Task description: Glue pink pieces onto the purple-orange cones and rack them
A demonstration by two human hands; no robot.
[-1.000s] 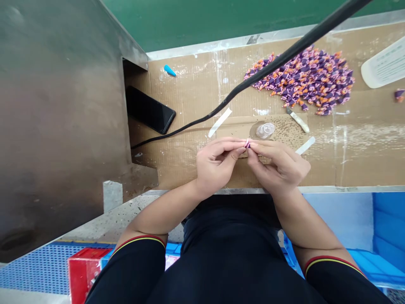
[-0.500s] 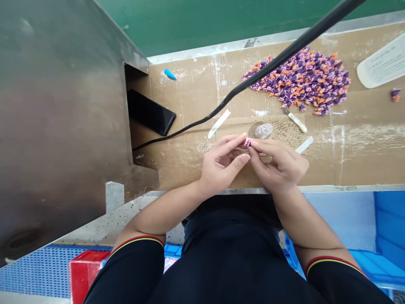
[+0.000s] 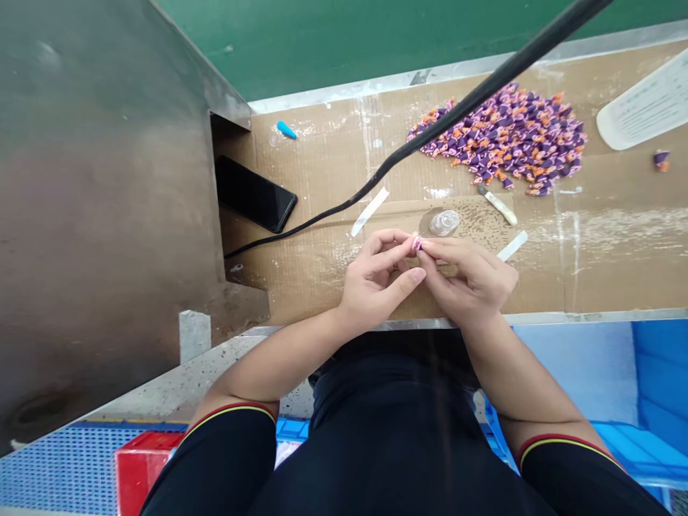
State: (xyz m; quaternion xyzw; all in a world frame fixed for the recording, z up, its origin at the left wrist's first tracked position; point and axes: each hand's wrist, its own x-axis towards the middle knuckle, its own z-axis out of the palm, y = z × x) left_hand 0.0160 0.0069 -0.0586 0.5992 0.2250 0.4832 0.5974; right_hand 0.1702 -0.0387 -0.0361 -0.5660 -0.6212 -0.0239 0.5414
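My left hand (image 3: 376, 279) and my right hand (image 3: 467, 279) meet fingertip to fingertip over the cardboard-covered bench (image 3: 333, 158). Between them they pinch one small pink and purple piece (image 3: 416, 244), mostly hidden by the fingers. Just beyond the fingertips stands a small clear plastic cup (image 3: 443, 223). Farther back on the right lies a heap of several purple and orange pieces (image 3: 505, 140) like the one held.
A black phone (image 3: 255, 193) lies at the left beside a big grey metal housing (image 3: 102, 201). A black cable (image 3: 430, 129) crosses the bench diagonally. White tape strips (image 3: 370, 211), a small knife (image 3: 497, 203), a blue cap (image 3: 287, 130) and a white card (image 3: 645, 111) lie around. Blue crates (image 3: 645, 387) sit below.
My left thumb has come off the piece and opened downward, while the forefingers keep the pinch. The view has drifted slightly; the hands stay in the same spot.
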